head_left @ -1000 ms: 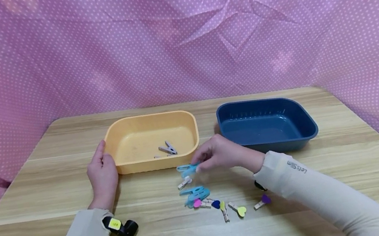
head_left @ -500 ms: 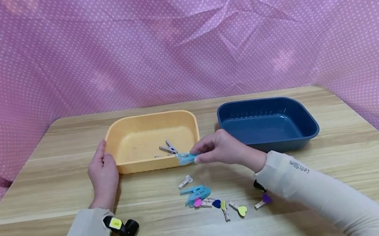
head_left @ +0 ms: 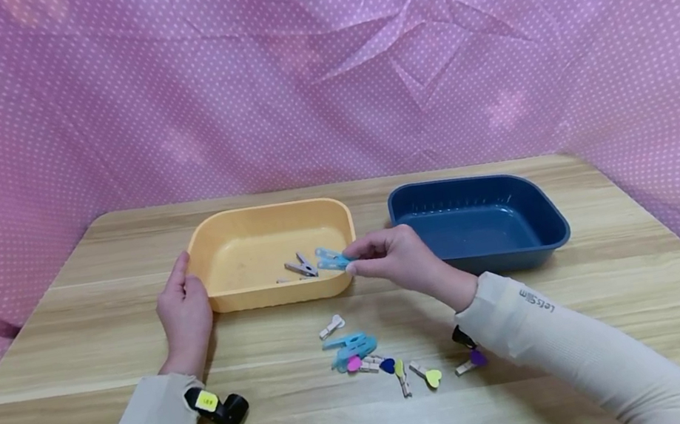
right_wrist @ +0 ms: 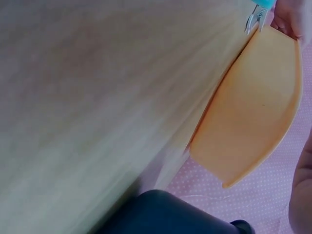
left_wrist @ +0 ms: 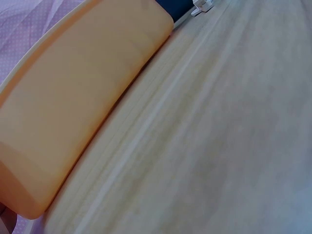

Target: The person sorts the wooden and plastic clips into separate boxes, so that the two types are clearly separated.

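Right hand (head_left: pixel 391 257) pinching blue clip (head_left: pixel 331 259)

two tubs (head_left: pixel 273 253) side by side, pegs (head_left: pixel 379 363) before — one peg (head_left: pixel 301 268) inside

Head view bright, even, sharp; soft shadows under sleeves on surface (head_left: pixel 545 388). Both wrist views blurry, close-up, tilted w/ washed-out wood grain.

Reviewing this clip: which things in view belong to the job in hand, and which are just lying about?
In hand:
- right hand pinching the blue clothespin over the yellow tub
- left hand resting on that tub's side
- grey pegs inside it
- pile of pegs on the table

Lying about:
- dark blue tub
- pink dotted cloth
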`<act>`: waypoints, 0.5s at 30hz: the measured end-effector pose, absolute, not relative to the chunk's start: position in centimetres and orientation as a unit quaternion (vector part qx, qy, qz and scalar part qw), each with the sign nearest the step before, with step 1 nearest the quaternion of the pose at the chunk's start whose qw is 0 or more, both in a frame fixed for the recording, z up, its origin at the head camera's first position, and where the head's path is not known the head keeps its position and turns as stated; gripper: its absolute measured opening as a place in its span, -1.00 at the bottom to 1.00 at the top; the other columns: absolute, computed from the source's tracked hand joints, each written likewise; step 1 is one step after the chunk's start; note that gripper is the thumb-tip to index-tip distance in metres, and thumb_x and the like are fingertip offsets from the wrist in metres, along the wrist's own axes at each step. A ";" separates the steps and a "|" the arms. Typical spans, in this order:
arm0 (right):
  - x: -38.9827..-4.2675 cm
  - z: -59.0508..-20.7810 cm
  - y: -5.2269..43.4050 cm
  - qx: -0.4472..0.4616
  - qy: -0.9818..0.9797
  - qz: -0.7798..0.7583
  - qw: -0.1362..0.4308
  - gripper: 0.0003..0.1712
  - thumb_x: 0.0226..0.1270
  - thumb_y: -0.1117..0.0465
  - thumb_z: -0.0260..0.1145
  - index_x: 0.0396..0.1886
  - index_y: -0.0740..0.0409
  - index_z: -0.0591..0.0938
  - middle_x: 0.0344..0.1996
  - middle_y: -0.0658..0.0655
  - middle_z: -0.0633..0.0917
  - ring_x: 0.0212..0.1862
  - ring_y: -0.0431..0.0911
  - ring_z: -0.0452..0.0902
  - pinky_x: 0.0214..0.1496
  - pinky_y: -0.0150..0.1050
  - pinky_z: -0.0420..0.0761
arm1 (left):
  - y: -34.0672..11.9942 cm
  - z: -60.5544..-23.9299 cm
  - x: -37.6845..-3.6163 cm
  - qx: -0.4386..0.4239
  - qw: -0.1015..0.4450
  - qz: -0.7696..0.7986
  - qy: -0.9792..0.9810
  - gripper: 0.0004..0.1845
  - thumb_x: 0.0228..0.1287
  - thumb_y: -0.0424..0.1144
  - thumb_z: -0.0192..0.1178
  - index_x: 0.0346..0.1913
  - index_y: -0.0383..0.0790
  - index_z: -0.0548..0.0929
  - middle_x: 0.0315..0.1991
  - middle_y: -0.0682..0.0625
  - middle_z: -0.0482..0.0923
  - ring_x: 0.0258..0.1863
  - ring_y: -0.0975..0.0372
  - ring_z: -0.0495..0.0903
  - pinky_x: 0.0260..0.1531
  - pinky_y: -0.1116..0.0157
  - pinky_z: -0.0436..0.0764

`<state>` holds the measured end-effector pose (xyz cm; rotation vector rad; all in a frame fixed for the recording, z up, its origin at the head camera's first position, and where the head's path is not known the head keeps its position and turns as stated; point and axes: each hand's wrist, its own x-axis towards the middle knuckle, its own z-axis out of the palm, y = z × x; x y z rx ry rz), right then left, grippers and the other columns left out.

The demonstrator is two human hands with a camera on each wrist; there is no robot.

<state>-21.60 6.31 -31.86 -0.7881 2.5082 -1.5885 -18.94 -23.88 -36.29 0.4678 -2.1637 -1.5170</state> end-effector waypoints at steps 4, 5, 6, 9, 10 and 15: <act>-21.7 -31.8 6.2 -0.214 0.818 -0.533 0.025 -0.78 0.11 0.20 0.40 -0.23 0.16 0.72 -0.32 0.08 0.71 -0.35 -0.14 0.54 -0.31 -0.34 0.60 | -23.9 -36.3 -19.1 0.173 0.225 -0.553 -0.783 -0.53 0.41 -0.25 -0.27 0.35 -0.08 0.28 0.34 0.08 0.21 0.32 0.27 0.19 0.27 0.30 0.26; -21.8 -31.8 6.2 -0.203 0.818 -0.538 0.023 -0.77 0.11 0.19 0.40 -0.22 0.15 0.72 -0.31 0.08 0.71 -0.33 -0.14 0.54 -0.29 -0.33 0.61 | -24.0 -36.4 -19.1 0.174 0.224 -0.553 -0.783 -0.53 0.41 -0.25 -0.27 0.35 -0.07 0.28 0.34 0.08 0.21 0.32 0.28 0.19 0.27 0.30 0.26; -21.8 -31.8 6.2 -0.192 0.818 -0.542 0.020 -0.77 0.11 0.18 0.40 -0.22 0.13 0.72 -0.30 0.07 0.71 -0.32 -0.14 0.54 -0.28 -0.32 0.61 | -24.0 -36.4 -19.1 0.175 0.223 -0.553 -0.784 -0.53 0.41 -0.24 -0.27 0.35 -0.07 0.28 0.34 0.09 0.21 0.32 0.28 0.19 0.27 0.30 0.26; -21.9 -31.8 6.2 -0.161 0.818 -0.552 0.019 -0.75 0.11 0.15 0.40 -0.20 0.10 0.71 -0.28 0.05 0.70 -0.28 -0.13 0.54 -0.24 -0.31 0.60 | -24.1 -36.4 -19.2 0.175 0.223 -0.552 -0.784 -0.53 0.41 -0.24 -0.27 0.35 -0.08 0.28 0.34 0.09 0.21 0.32 0.28 0.19 0.27 0.30 0.26; -22.0 -31.7 6.2 -0.153 0.818 -0.555 0.019 -0.76 0.11 0.15 0.39 -0.20 0.09 0.71 -0.27 0.05 0.70 -0.27 -0.12 0.55 -0.22 -0.31 0.61 | -24.1 -36.4 -19.2 0.175 0.223 -0.552 -0.784 -0.53 0.41 -0.24 -0.27 0.35 -0.08 0.28 0.34 0.08 0.21 0.32 0.28 0.19 0.27 0.30 0.26; -22.1 -31.8 6.3 -0.135 0.811 -0.569 0.023 -0.76 0.13 0.15 0.38 -0.19 0.09 0.70 -0.26 0.05 0.69 -0.24 -0.08 0.55 -0.17 -0.28 0.61 | -24.0 -36.4 -19.1 0.173 0.221 -0.551 -0.786 -0.53 0.41 -0.24 -0.27 0.35 -0.11 0.27 0.34 0.09 0.20 0.32 0.28 0.19 0.27 0.29 0.26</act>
